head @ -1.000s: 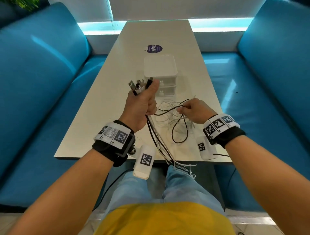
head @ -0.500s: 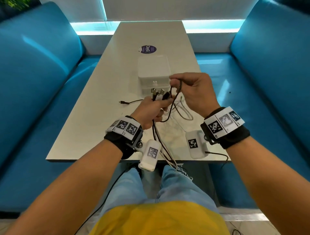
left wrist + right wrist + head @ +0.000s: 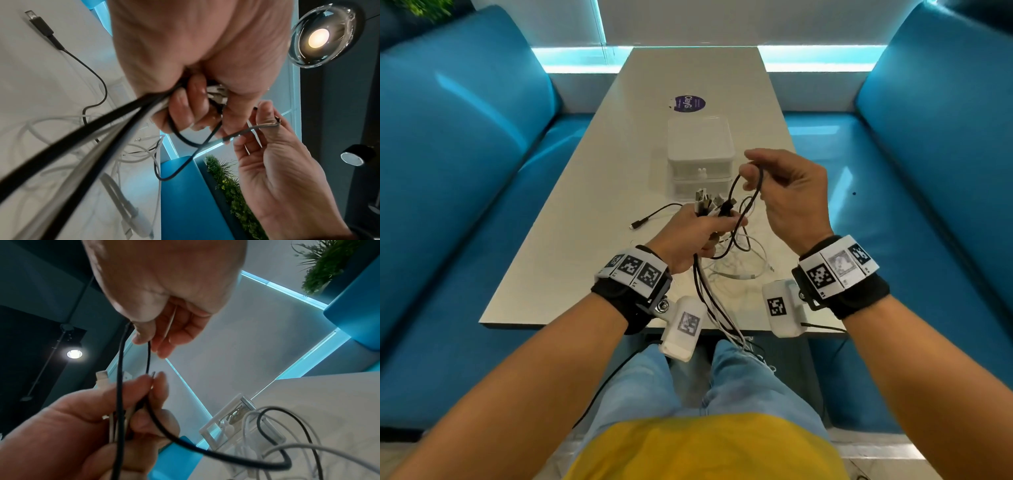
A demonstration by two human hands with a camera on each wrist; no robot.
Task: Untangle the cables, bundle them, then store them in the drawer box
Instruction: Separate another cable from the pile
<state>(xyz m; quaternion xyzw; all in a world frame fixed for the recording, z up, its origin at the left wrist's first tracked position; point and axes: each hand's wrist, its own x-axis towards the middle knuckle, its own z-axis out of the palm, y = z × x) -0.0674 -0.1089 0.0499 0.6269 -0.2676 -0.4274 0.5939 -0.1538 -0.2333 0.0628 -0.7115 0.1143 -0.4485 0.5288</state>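
My left hand [image 3: 717, 224] grips a bunch of black and white cables [image 3: 705, 205] just below their plugs, above the white table [image 3: 585, 212]. In the left wrist view its fingers [image 3: 185, 104] curl round the strands [image 3: 98, 129]. My right hand [image 3: 751, 169] is raised just right of it and pinches a loop of thin black cable [image 3: 736, 198] between thumb and fingertips [image 3: 144, 337]. That black cable [image 3: 148, 356] runs down into the left hand's [image 3: 123, 402] bunch. The white two-drawer box [image 3: 700, 150] stands behind both hands, its drawers closed.
Loose white cables [image 3: 739, 270] lie tangled on the table under my hands. A black cable end with its plug [image 3: 635, 225] lies to the left. The held strands [image 3: 726, 325] hang over the near table edge onto my lap. Blue sofas flank the table.
My right hand rose from near the table to above the left hand, drawing a black cable loop up. The left hand sank and shifted right. A black plug end now lies on the table.
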